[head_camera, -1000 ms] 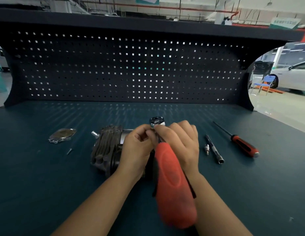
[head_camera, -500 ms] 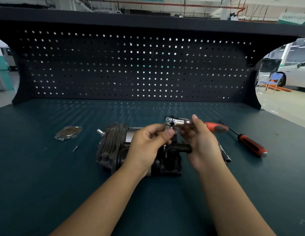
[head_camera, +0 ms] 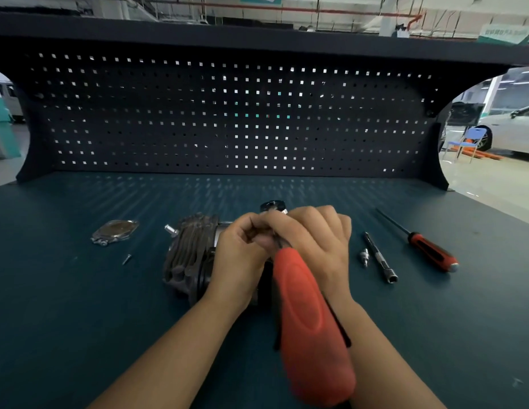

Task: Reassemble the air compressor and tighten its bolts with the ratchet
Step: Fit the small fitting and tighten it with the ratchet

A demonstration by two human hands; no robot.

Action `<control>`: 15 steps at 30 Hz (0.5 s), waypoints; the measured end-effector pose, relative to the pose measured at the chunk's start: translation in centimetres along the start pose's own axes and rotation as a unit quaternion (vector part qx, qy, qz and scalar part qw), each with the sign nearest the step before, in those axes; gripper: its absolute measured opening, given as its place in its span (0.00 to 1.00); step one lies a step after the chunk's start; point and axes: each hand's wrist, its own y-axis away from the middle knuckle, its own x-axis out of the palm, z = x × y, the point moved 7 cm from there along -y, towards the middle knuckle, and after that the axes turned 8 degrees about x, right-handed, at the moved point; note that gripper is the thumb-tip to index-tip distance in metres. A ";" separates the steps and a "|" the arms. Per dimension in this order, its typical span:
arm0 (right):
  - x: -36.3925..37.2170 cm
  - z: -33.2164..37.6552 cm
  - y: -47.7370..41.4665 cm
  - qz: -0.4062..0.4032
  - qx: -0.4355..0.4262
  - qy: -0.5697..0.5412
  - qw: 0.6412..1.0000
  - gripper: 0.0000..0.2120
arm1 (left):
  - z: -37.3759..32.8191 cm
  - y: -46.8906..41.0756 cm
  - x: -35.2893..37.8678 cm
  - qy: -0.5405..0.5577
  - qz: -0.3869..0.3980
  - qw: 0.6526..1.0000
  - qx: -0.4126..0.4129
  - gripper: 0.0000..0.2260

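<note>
Workbench seen from above the hands. One air compressor, dark and finned, lies on its side near the middle of the tabletop; both hands cover its right half, so the bolts there cannot be seen. One ratchet rises over the compressor, its chrome head showing just beyond the knuckles and its orange grip slanting toward the camera, blurred. The left hand is curled with thumb and fingertips pinched at the ratchet's neck; the right hand is wrapped over the shank just below the head. A short silver nozzle projects from the compressor's left end.

Loose items, one of each: to the left, a metal cover plate, well apart from the compressor, with a small screw lying just in front of it; to the right, a small silver bit beside a long extension bar, and farther right an orange-and-black-handled screwdriver, its shaft pointing away. A dark pegboard closes the rear of the tabletop. Beyond the right edge stand a blue chair and a white car.
</note>
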 end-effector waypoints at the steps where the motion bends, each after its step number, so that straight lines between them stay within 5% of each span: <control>1: 0.1 -0.7 0.0 0.012 0.030 -0.021 0.999 0.07 | -0.3 0.1 0.2 0.027 0.003 1.000 -0.001 0.13; 3: 0.0 -2.6 0.1 0.019 0.137 -0.102 0.985 0.08 | -0.5 0.2 0.6 0.075 0.016 0.997 -0.003 0.06; 5: -0.4 -5.2 0.4 -0.026 0.287 -0.229 0.930 0.07 | -0.6 0.2 0.6 0.092 0.020 0.996 -0.003 0.05; 9: 1.1 -10.7 3.0 -0.090 0.604 -0.370 0.700 0.07 | -0.6 0.1 0.6 0.069 0.031 0.997 0.003 0.05; 11: 1.8 -12.0 4.0 -0.067 0.672 -0.382 0.631 0.12 | -0.6 0.1 0.8 0.065 0.035 0.997 0.005 0.04; 13: 1.8 -11.9 3.7 -0.044 0.659 -0.386 0.644 0.11 | -0.5 0.1 0.6 0.066 0.028 0.997 0.010 0.05; 15: 1.2 -11.3 2.6 -0.054 0.586 -0.360 0.724 0.08 | -0.4 0.2 0.4 0.068 0.019 0.997 0.010 0.06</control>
